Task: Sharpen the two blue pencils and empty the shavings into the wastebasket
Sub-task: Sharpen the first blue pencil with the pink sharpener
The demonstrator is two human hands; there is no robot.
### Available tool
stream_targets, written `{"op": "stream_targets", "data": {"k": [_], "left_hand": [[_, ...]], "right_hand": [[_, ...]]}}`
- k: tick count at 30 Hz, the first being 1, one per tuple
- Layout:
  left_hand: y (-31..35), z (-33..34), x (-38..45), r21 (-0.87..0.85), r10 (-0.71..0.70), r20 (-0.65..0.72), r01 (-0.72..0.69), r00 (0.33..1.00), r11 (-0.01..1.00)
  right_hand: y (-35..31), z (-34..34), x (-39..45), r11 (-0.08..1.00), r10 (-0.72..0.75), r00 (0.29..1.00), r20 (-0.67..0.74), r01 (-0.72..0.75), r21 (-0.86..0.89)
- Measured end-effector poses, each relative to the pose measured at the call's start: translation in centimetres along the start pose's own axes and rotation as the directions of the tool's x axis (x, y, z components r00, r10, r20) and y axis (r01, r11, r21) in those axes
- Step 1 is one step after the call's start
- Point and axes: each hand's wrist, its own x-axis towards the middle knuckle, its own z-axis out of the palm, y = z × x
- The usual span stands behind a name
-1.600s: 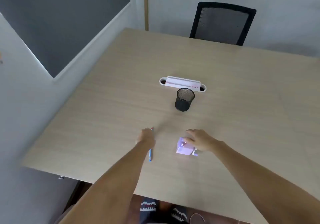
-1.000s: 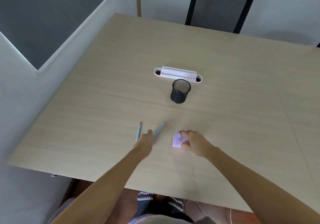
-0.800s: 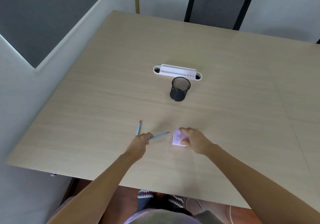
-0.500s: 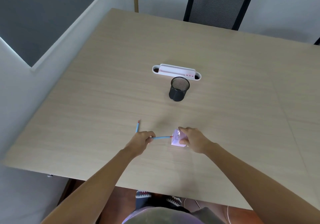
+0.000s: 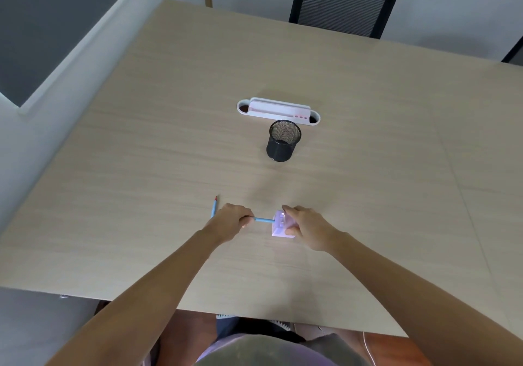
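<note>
My left hand [image 5: 230, 222] pinches one blue pencil [image 5: 263, 220], which lies level and points right, its tip in the left face of the small pale purple sharpener [image 5: 278, 225]. My right hand [image 5: 307, 225] grips the sharpener from the right and holds it on the table. The second blue pencil [image 5: 214, 206], with a red tip, lies on the table just left of my left hand, partly hidden by it. A black mesh wastebasket [image 5: 283, 144] stands upright farther back, apart from both hands.
A white desk organiser [image 5: 278, 110] lies right behind the wastebasket. The wooden table [image 5: 368, 167] has its near edge just in front of my body. A black mesh chair [image 5: 343, 0] stands at the far side. A grey partition runs along the left.
My left hand picked one pencil off the table, swung it level and pushed its tip into the sharpener. My right hand stayed on the sharpener. The other pencil stayed where it lay.
</note>
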Motion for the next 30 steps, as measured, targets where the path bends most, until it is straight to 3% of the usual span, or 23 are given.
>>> {"op": "stream_targets", "data": {"k": [11,18,21,23,25,30], "left_hand": [[1.5,1.5,0.8,0.096,0.066,-0.017,-0.064,0.998,0.993],[2.4,1.0,0.7,0.165,-0.020,0.102,0.003,0.995,0.986],[4.0,1.2,0.5,0.332,-0.009,0.128,-0.034,0.992,0.943],[6.0,1.3,0.5,0.412,0.124,0.065,-0.140,0.990,0.901],[7.9,2.3,1.4,0.533,0.234,0.043,-0.220,0.971,0.817],[10.8,5.7,4.3,0.669,0.038,0.072,-0.076,0.997,0.739]], "right_hand": [[0.2,0.6,0.1,0.999,0.013,1.000,-0.010,-0.013,-0.038],[0.2,-0.1,-0.3,0.999,-0.011,0.999,0.033,0.009,0.054],[0.7,0.0,-2.0,0.982,0.028,0.989,-0.144,-0.001,0.188],[1.6,0.3,-3.5,0.958,0.160,0.930,-0.330,-0.066,0.278],[2.9,1.1,-4.8,0.962,0.202,0.893,-0.401,-0.104,0.254],[3.7,3.3,-3.8,0.964,0.220,0.954,-0.203,-0.181,0.195]]}}
